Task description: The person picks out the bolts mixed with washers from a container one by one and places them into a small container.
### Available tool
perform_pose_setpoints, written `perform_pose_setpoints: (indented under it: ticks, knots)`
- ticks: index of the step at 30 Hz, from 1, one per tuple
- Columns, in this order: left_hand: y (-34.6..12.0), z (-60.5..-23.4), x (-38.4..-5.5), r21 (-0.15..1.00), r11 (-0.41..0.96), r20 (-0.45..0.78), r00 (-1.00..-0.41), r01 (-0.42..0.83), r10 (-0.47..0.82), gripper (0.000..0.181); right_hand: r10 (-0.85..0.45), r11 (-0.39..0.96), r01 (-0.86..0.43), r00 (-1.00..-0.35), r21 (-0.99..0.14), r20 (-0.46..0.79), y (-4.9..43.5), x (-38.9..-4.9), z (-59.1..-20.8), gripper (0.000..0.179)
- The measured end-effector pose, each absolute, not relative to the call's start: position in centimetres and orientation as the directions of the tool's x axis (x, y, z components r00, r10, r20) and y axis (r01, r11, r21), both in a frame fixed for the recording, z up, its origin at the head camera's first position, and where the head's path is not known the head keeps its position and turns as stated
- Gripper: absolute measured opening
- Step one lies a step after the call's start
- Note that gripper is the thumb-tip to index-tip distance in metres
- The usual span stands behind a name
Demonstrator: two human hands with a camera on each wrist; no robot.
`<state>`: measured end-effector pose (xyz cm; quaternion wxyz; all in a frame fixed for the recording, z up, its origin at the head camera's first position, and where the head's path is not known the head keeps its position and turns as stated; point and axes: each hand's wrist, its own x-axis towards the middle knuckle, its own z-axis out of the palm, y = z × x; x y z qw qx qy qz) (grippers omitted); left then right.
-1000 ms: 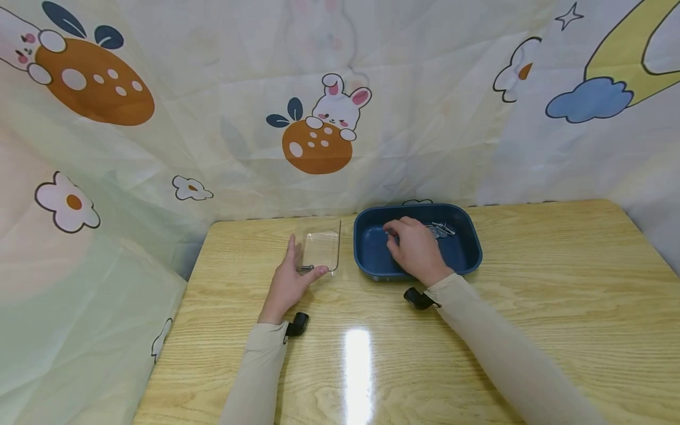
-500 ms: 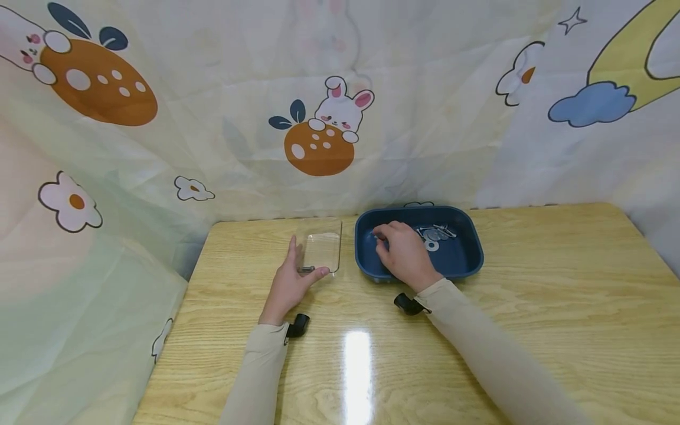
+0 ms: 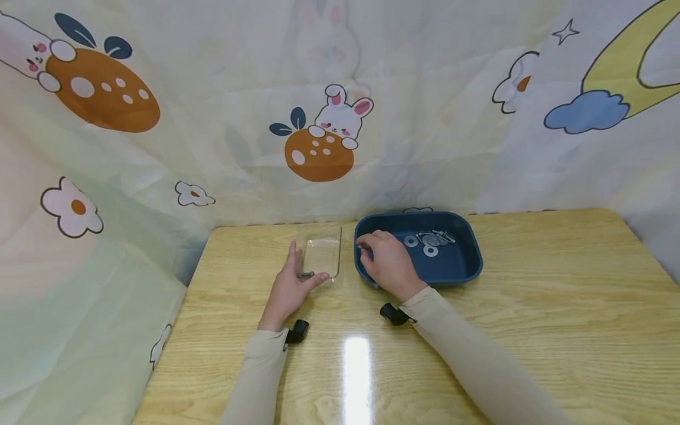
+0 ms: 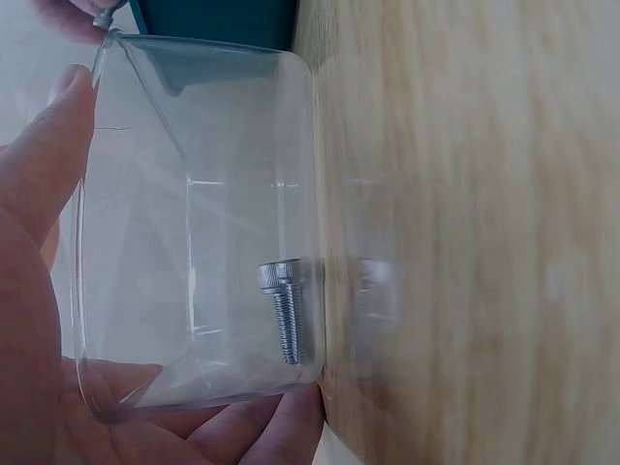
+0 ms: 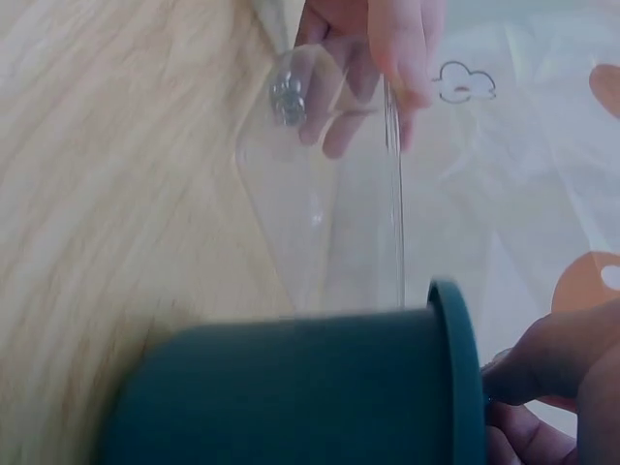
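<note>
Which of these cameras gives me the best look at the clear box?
The left wrist view: the clear box is large there, its rim and walls easy to trace. The head view shows it from above but small, with the left hand partly over it. The right wrist view shows it too, but the blue tray hides its near end.

Clr box (image 4: 228,213): upright | slvr bolt (image 4: 283,310): flat inside | metal pc (image 4: 107,16): R fingers (image 5: 547,358)

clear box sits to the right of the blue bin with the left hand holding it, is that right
The side is wrong: the head view shows the clear box to the left of the blue bin. The left hand is indeed holding it.
</note>
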<state>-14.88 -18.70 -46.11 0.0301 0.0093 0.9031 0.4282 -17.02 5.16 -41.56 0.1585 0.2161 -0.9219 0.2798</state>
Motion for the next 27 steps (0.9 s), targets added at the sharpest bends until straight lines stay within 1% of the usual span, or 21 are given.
perform_pose_setpoints:
  ticks: [7,27]
  knots:
    - [-18.7,-46.1,-14.8,0.779,0.626,-0.048,-0.998,-0.012,0.040,0.108,-0.325,0.732,-0.521,-0.833,-0.438,0.448,3.7,-16.9,-41.7,0.017]
    - [-18.7,-46.1,-15.0,0.775,0.633,-0.032,-0.999,0.000,0.039,0.108,-0.389,0.703,-0.594,-0.781,-0.391,0.488,0.9,-16.8,-42.1,0.014]
